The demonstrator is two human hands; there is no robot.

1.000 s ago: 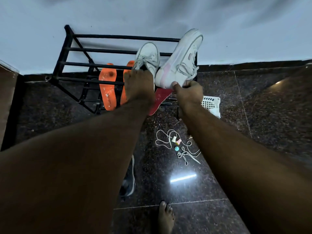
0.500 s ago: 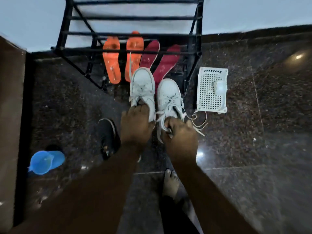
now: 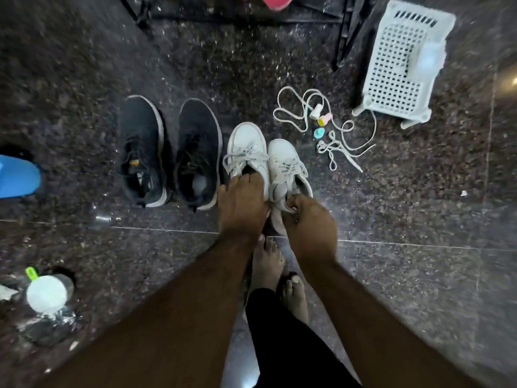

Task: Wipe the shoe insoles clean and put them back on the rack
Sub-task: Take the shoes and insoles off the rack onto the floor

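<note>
Hands: left [image 3: 241,204] grips left white shoe [image 3: 247,152] at its opening, right [image 3: 309,219] pinches right white shoe [image 3: 288,168] at the heel | shoes side by side on floor [image 3: 405,275], beside black pair [image 3: 170,152] | insoles [image 3: 275,0], blurred, seemingly at rack [image 3: 240,16], top edge

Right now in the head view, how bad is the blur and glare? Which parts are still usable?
Head view: motion blur smears the edges, worst at the blue plastic container and white perforated basket. The centre is sharper: white lace-up sneakers, left hand and right hand gripping them. Glare streaks the polished dark granite floor at bottom centre; wide-angle bowing at corners.
</note>
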